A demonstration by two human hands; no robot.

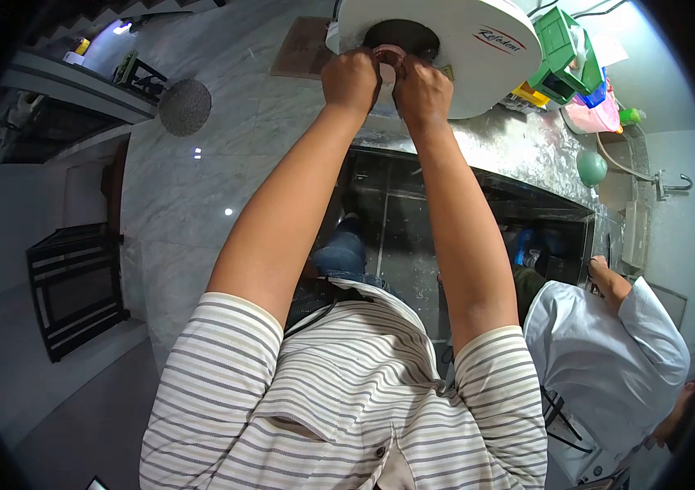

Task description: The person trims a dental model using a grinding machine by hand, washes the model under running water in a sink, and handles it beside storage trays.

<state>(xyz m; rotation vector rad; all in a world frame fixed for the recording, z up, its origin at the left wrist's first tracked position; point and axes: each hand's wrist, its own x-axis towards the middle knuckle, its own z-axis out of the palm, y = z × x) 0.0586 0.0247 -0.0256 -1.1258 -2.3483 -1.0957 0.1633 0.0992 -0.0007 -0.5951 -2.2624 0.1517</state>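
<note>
Both arms reach forward to a white machine (466, 61) with red and dark lettering and a dark round opening (403, 36) in it. Between my hands, at the lower edge of that opening, is a small pink arch-shaped piece (391, 55) that looks like a denture. My left hand (353, 80) is closed on its left end, and my right hand (423, 88) grips the right end. Curled fingers hide much of the piece.
A green bin (566, 55), a pink container (592, 114) and a green ball (592, 168) stand right of the machine on the wet counter (527, 151). A co-worker in a white top (609, 351) is at lower right. A round grey stool (185, 107) stands left.
</note>
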